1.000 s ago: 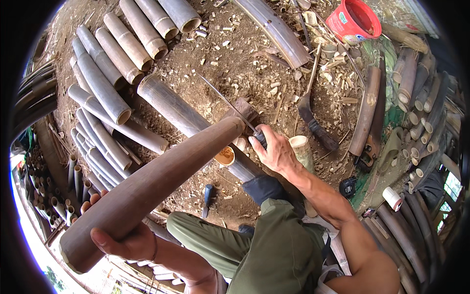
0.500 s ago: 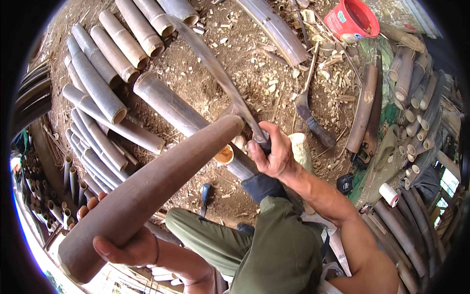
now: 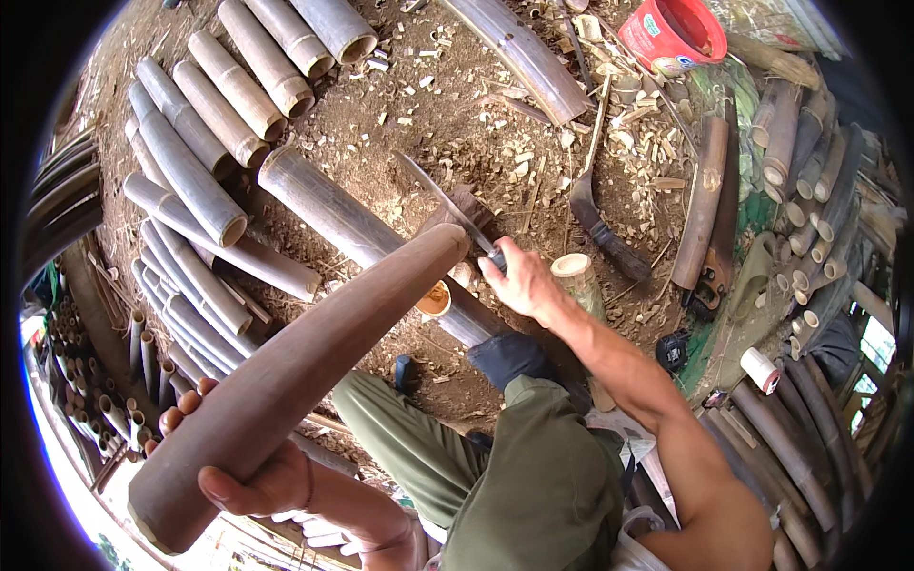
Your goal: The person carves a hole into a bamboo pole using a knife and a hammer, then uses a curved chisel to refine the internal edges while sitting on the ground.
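My left hand (image 3: 257, 481) is closed around the near end of a thick brown bamboo section (image 3: 295, 371), held slanting up to the right. Its far end lies by a dark wooden block (image 3: 471, 205) on the ground. In my right hand (image 3: 526, 279) is the dark handle of a machete (image 3: 433, 190). The blade points to the upper left, over the block and just past the section's far end; whether it touches the bamboo I cannot tell. Beneath the held section runs a longer grey bamboo pole (image 3: 333, 214), its open end (image 3: 434, 299) showing an orange inside.
Cut bamboo lengths (image 3: 224, 105) lie in rows at left. A second curved blade (image 3: 586, 200), a handsaw (image 3: 709, 285) and a red bucket (image 3: 674, 36) are on the right. A pale cut stump (image 3: 573, 266) stands beside my right hand. Wood chips litter the dirt.
The machete has come down from a raised position to the block, its blade now lower and farther away. The bamboo section has shifted slightly, still in my left hand.
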A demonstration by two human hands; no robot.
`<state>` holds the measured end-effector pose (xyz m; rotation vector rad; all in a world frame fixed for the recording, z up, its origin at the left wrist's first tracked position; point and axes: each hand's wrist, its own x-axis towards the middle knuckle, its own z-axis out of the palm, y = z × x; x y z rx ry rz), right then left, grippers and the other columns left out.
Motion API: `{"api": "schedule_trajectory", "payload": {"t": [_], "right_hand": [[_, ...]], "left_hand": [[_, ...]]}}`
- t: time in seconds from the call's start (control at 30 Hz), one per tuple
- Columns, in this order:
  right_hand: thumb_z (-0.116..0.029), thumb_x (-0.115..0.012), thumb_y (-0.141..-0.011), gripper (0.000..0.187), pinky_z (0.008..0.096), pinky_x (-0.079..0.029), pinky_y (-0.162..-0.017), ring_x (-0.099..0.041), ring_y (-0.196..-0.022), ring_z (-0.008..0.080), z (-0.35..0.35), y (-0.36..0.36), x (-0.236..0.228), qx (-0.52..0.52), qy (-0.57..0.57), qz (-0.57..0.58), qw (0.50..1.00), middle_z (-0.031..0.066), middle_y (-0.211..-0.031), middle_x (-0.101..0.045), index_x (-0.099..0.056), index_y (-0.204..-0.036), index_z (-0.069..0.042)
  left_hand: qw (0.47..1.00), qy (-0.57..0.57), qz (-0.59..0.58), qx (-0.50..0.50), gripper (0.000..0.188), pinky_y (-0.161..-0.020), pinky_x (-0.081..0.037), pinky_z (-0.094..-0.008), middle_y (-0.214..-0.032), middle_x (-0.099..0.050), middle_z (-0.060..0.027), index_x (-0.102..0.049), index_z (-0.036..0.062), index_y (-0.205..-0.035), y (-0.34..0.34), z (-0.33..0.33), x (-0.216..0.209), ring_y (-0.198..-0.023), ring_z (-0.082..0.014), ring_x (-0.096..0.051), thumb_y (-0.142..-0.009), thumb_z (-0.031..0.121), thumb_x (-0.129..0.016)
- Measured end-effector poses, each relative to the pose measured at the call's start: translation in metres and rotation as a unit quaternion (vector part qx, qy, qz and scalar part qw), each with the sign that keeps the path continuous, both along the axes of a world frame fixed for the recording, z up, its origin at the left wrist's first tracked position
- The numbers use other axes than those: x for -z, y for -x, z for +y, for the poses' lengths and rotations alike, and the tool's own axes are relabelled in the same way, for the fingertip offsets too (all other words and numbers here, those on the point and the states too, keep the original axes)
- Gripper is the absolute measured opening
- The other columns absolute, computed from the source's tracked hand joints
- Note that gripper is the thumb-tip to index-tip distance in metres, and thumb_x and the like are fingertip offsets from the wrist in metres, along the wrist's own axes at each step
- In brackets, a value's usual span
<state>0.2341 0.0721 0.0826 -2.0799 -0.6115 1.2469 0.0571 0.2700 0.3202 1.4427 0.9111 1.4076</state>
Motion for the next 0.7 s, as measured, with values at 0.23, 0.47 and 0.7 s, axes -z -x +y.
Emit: {"api": "schedule_trajectory", "payload": {"t": [0.23,0.47,0.7], "right_hand": [[-0.035,-0.057,-0.097,0.042,0.0462,-0.053,-0.061,-0.067,-0.072,0.0396,-0.004,0.008,-0.004,0.019,-0.061,-0.055,0.996,0.0245,-0.080,-0.065,-0.049,-0.117,0.001],[-0.028,-0.058,-0.096,0.037,0.0468,-0.054,-0.060,-0.067,-0.070,0.0426,0.006,0.008,-0.045,0.056,-0.173,-0.143,0.973,0.0256,-0.084,-0.065,-0.050,-0.117,0.002],[-0.017,-0.064,-0.092,0.028,0.0375,-0.050,-0.047,-0.064,-0.056,0.0271,0.013,0.006,-0.033,0.011,-0.151,-0.187,0.971,0.0141,-0.065,-0.058,-0.048,-0.108,-0.001]], "left_hand": [[0.954,0.004,-0.096,0.282,0.089,-0.113,-0.031,-0.0588,-0.124,-0.050,-0.0114,-0.039,0.0112,-0.142,0.020,0.020,-0.018,-0.119,-0.0308,-0.052,-0.068,0.041,-0.080],[0.987,-0.032,-0.097,0.120,0.093,-0.112,-0.031,-0.0580,-0.119,-0.050,-0.0116,-0.039,0.0092,-0.141,0.022,0.026,-0.019,-0.118,-0.0329,-0.051,-0.066,0.046,-0.081],[0.985,-0.007,-0.082,0.148,0.085,-0.111,-0.032,-0.0562,-0.122,-0.047,-0.0091,-0.041,0.0148,-0.139,0.031,0.027,-0.025,-0.118,-0.0327,-0.050,-0.068,0.032,-0.084]]}}
